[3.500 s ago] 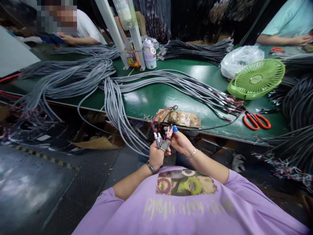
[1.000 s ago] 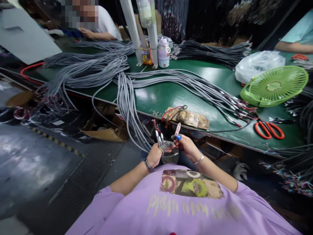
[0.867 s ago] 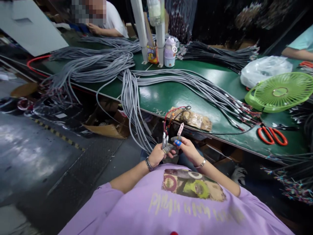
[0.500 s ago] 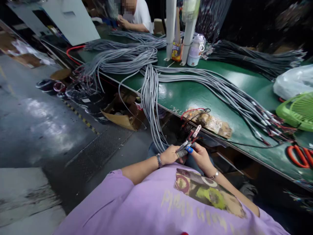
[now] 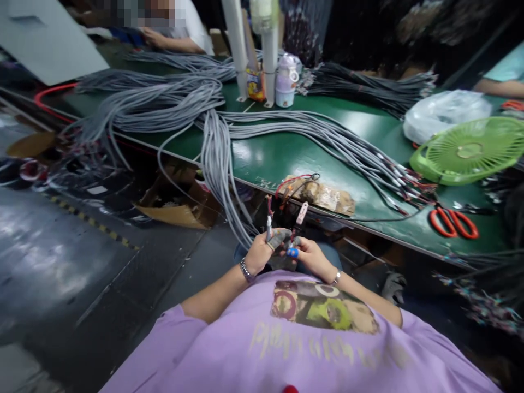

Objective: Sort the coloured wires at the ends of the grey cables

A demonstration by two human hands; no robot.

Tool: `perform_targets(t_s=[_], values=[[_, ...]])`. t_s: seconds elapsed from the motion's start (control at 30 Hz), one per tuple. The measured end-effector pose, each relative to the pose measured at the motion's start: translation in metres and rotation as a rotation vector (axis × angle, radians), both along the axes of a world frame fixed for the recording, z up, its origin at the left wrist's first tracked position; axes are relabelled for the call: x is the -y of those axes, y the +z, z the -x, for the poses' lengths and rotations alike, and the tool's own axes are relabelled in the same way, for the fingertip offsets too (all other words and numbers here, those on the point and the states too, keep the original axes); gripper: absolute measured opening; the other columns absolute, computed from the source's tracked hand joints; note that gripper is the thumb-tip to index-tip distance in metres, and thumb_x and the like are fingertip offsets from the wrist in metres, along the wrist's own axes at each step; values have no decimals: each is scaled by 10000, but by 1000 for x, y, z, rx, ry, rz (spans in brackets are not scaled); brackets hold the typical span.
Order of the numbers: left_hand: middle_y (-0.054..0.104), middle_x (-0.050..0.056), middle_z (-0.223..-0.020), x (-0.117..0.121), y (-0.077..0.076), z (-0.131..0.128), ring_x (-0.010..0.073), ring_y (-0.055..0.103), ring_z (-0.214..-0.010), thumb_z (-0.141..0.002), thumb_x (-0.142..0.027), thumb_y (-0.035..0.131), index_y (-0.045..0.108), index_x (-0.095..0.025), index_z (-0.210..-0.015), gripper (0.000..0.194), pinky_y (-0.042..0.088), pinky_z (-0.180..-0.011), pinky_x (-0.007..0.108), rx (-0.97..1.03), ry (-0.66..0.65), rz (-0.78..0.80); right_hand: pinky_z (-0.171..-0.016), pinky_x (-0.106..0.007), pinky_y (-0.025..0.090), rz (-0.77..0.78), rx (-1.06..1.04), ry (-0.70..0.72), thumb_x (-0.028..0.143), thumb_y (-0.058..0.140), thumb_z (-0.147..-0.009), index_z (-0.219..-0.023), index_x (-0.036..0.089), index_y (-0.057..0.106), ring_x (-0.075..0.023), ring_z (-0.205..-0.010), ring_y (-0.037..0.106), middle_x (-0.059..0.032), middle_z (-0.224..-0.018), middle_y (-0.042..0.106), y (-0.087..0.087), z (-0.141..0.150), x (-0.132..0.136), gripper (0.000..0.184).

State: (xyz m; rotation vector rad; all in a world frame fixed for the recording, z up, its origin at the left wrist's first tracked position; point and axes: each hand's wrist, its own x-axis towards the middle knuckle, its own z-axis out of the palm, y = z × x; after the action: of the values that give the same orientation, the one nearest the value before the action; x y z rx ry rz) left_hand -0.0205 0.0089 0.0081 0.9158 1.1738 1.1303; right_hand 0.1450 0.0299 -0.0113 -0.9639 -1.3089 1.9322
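Observation:
My left hand [image 5: 260, 253] is closed around a grey cable, with its end [image 5: 269, 222] standing up and thin reddish wires fanning from the top. Grey wrapping covers some of the fingers. Close beside it my right hand [image 5: 311, 258], blue wrap on the thumb, pinches thin dark red wires below a small pale flat piece with dark marks [image 5: 302, 213]. Its fingertips nearly meet those of my left hand. A bundle of grey cables [image 5: 219, 164] hangs over the table edge down to my left hand. Where the wires pass between the fingers is hidden.
The green table [image 5: 262, 158] carries coiled grey cables [image 5: 164, 103], a taped cardboard piece [image 5: 327, 197], red-handled scissors [image 5: 453, 221], a green fan [image 5: 469, 150], a plastic bag [image 5: 446, 114] and a purple bottle [image 5: 286, 82]. A cardboard box [image 5: 176, 213] sits below. A person [image 5: 184, 33] works opposite.
My hands have drawn slightly apart. The cable end in my left hand now stands upright, separate from the pale piece by my right hand. The view has swung right, bringing in the whole fan and scissors.

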Motion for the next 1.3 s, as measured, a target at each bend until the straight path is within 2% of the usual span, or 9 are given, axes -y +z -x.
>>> perform_targets(t_s=[0.27,0.4,0.53,0.63,0.73,0.87,0.97,1.17,1.3], values=[[635,18,-677,-6,-5,-5,86,472,-531,-714,-435,721,711,-136,-906,356,384,-507,215,72,-178,-10,-428,-186,372,127,-42,-48,424,807,-580,-726,145,596,-58,-439,472,5,-607,641,1,5,-4,379],[626,5,-650,-7,-6,-8,76,458,-488,-721,-422,715,701,-141,-866,316,374,-460,207,53,-149,6,-425,-190,368,166,-33,-8,436,808,-573,-740,141,596,-54,-434,459,2,-618,639,2,5,-4,399],[620,-4,-600,-7,-5,-9,63,453,-456,-706,-386,730,677,-131,-748,264,337,-423,187,-6,-27,-4,-459,-204,394,156,2,14,425,801,-576,-725,145,586,-62,-456,468,15,-613,615,-1,0,-7,383],[641,8,-593,-7,-2,-9,76,506,-466,-704,-372,729,652,-133,-716,252,329,-414,182,-19,29,27,-489,-216,408,80,39,-126,450,749,-631,-728,152,583,-68,-487,464,8,-647,615,0,-5,-11,354],[661,23,-593,-5,-1,-10,113,584,-497,-692,-376,732,631,-138,-730,262,389,-443,194,-48,2,83,-496,-219,404,-16,92,-237,472,682,-702,-797,168,579,-78,-519,463,3,-702,617,7,-6,-16,334],[672,25,-595,-1,-3,-11,132,615,-501,-681,-375,737,626,-137,-772,279,459,-488,219,-107,-67,68,-539,-232,415,-116,69,-143,483,709,-679,-792,171,557,-102,-577,502,12,-668,589,16,0,-19,365],[673,21,-593,0,-4,-10,131,613,-486,-681,-372,736,628,-136,-802,287,468,-482,218,-140,-132,73,-517,-228,385,-103,65,-95,500,720,-663,-747,165,545,-101,-553,486,20,-616,564,16,3,-19,387],[654,10,-554,-4,1,-6,107,579,-429,-678,-369,743,616,-132,-795,293,401,-408,180,-138,-228,141,-466,-216,338,-42,78,-88,488,719,-665,-753,152,578,-73,-490,405,36,-588,525,17,-1,-18,375],[636,7,-522,-6,1,-4,99,553,-392,-691,-388,731,607,-132,-753,291,374,-386,177,-127,-287,170,-482,-213,355,-111,115,-69,464,716,-677,-731,154,610,-85,-532,440,17,-615,564,20,-3,-20,332]])
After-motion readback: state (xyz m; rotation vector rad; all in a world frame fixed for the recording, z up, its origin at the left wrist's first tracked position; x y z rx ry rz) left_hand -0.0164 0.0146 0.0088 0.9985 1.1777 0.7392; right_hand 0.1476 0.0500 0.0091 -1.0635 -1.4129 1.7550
